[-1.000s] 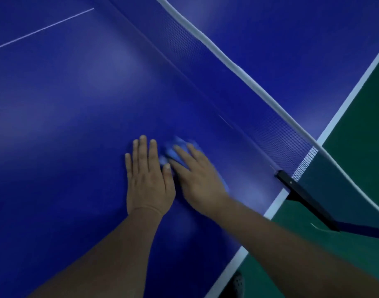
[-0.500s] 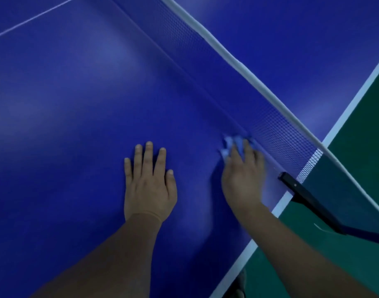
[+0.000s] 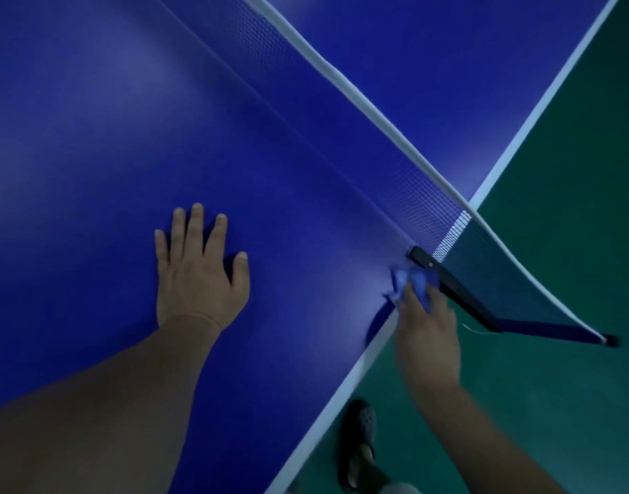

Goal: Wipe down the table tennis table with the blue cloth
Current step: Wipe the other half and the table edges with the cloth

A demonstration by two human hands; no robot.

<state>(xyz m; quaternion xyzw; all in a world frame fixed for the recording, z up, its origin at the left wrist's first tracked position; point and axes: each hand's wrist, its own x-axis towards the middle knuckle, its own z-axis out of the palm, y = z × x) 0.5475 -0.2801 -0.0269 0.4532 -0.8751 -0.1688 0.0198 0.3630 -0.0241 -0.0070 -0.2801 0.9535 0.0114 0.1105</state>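
Blur is smearing the right hand (image 3: 427,333), which is reaching over the near right edge of the worktop (image 3: 92,137), beside the black net clamp (image 3: 455,294). Its grip is clamping on the blue cloth (image 3: 402,283). The cloth is bunching up between and ahead of the fingers, pressing on the white edge line (image 3: 345,383) just left of the clamp. The left hand (image 3: 198,276) is lying well apart to the left, palm down on the blue surface, its grip standing apart with all 5 digits spread flat and holding nothing. The net (image 3: 377,155) is running from far left to near right. Below the edge, 1 dark shoe (image 3: 357,440) is standing on the green floor (image 3: 555,404).
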